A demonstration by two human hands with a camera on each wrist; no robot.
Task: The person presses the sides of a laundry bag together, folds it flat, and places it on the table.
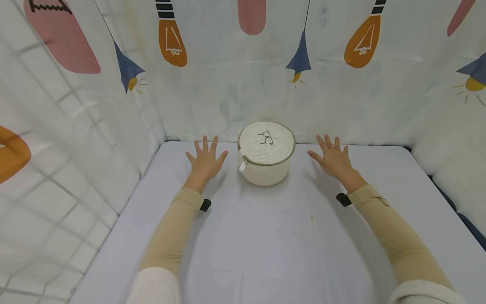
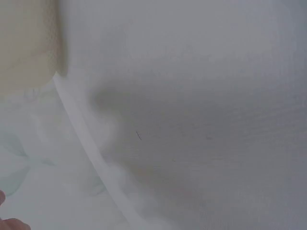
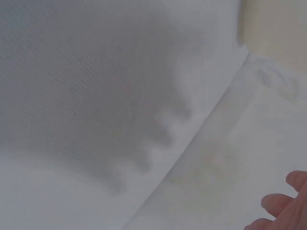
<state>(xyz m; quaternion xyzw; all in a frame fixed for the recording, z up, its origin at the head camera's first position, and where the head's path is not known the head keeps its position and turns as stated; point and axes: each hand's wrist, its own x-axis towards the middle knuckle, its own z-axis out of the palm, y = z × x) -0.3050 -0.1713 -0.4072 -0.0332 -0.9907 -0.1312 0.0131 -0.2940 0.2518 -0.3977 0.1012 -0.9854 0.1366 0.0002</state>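
One round, drum-shaped zip bag (image 1: 265, 154) is noted standing upright on the surface (image 1: 262, 240), between the fingers of the two hands and apart from both, the left thumb and right thumb being nearest. Its wall is plain cream; its flat top is covered in pale mesh and edged by an olive-toned zip (image 1: 265, 164). One dark line drawing (image 1: 266, 137) is borne on the top, and one white tab (image 1: 242, 167) is seen at the zip end, on the side toward the left fingers. Two hands are counted: on the left hand (image 1: 205, 162) five fingers are spread wide, and on the right hand (image 1: 335, 162) five likewise; nothing is held by either. Shadows of the fingers are cast on the surface. Two tan sleeves (image 1: 168, 232) and two black wrist pieces (image 1: 205, 205) are recorded behind the fingers. Beyond the fingertips a printed white cloth (image 1: 243, 93) is hung, on which three orange bulbs (image 1: 172, 44), three blue lamps (image 1: 300, 55) and three pink shapes (image 1: 252, 17) are counted, some of them cut by the edge of the head view.
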